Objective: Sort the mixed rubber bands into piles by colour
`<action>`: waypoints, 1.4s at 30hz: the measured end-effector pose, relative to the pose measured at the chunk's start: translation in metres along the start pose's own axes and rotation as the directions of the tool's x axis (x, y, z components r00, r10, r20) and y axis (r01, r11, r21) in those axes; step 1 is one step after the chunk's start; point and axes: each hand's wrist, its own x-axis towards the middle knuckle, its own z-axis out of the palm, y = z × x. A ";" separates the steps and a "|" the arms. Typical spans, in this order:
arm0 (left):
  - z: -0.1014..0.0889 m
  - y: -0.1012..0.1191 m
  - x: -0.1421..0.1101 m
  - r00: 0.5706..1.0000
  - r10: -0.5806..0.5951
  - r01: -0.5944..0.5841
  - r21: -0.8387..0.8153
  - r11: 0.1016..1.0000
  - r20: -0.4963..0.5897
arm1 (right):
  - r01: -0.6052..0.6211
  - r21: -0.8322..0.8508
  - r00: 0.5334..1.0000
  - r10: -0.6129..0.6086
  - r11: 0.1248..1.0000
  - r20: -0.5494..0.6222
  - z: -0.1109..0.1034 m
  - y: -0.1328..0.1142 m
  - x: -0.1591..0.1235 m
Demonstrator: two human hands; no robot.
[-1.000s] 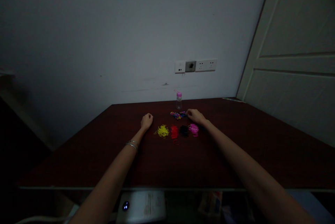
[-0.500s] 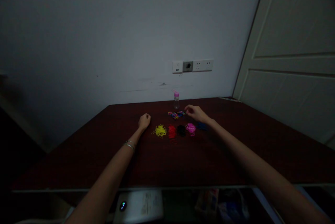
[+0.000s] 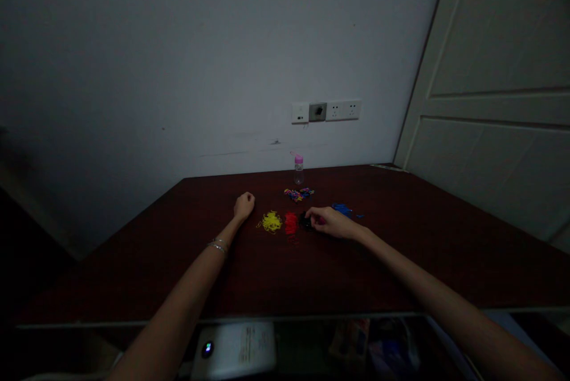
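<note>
Sorting by colour, it seems, the right hand [image 3: 333, 222] is at the black pile [image 3: 303, 223], fingers narrowed, contents unclear; the left hand [image 3: 244, 205] rests loosely curled beside the yellow pile [image 3: 271, 222]. Next probably calls for keeping colours apart.

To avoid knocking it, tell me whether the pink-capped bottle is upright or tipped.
Upright: the bottle stands on the table beyond the mixed-colour pile, pink cap uppermost and clear body below.

Little yellow bits [image 3: 271, 222], red bits [image 3: 291, 224] and black bits [image 3: 303, 222] lie in loose heaps, side by side. Blue bits [image 3: 342, 209] lie to the right, mixed-colour bits [image 3: 298, 194] behind.
</note>
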 end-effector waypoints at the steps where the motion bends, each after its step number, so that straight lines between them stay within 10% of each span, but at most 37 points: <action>1: 0.000 0.000 0.000 1.000 0.001 -0.001 0.001 1.000 0.000 | 0.003 0.000 1.000 -0.003 1.000 0.002 0.000 -0.001 0.000; 12: 0.003 -0.003 0.001 0.999 0.030 -0.031 -0.017 0.999 -0.024 | -0.060 0.097 0.964 0.082 0.994 -0.252 -0.036 0.046 -0.008; 23: -0.001 0.007 -0.006 0.998 0.039 -0.043 0.119 0.992 0.043 | -0.460 0.011 0.719 0.380 0.888 -0.581 -0.069 0.145 -0.072; 42: 0.019 0.064 0.003 0.952 0.260 -0.274 0.065 0.960 0.163 | -0.550 -0.082 0.748 0.447 0.831 -0.491 -0.065 0.147 -0.080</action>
